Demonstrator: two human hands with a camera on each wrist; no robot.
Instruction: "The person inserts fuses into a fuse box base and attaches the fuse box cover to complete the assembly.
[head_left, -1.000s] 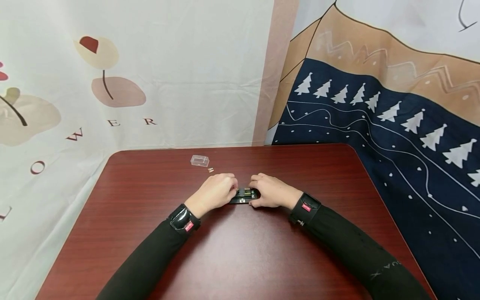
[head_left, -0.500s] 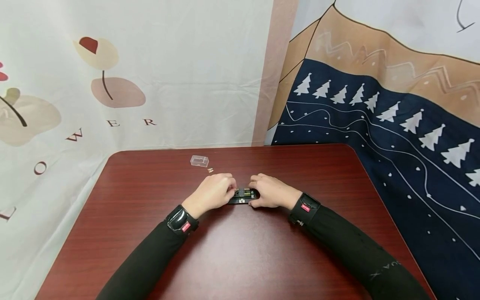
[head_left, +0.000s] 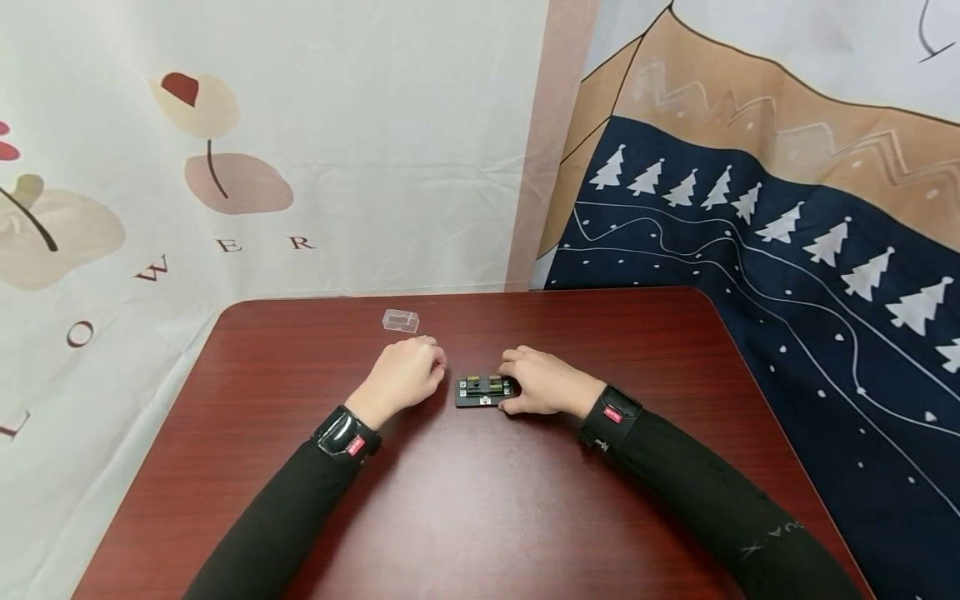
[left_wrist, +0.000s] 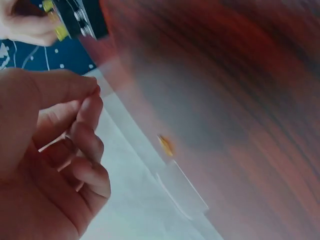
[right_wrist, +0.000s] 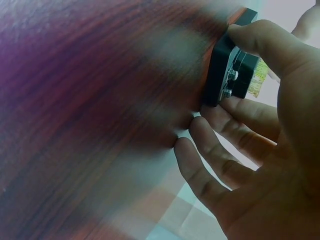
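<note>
On the table a small black block [head_left: 478, 392] with metal screws and yellow-green parts lies flat; I cannot tell its exact kind. My right hand [head_left: 551, 383] grips its right end, thumb on the near edge and fingers on the far edge. In the right wrist view the block [right_wrist: 220, 70] sits between thumb and fingers. My left hand [head_left: 401, 375] is apart from the block, to its left. In the left wrist view this hand [left_wrist: 55, 145] has curled fingers, thumb tip against index fingertip, nothing visible between them. A small brass-coloured piece [left_wrist: 165, 145] lies on the table beyond.
A clear plastic box [head_left: 401, 321] stands near the table's back edge, just behind the left hand. The reddish-brown table [head_left: 480, 517] meets a printed cloth backdrop [head_left: 390, 150] at the back.
My left hand has left the block's left end and moved left and back, toward the small brass-coloured piece. The block's left end now shows. My right hand has stayed on the block.
</note>
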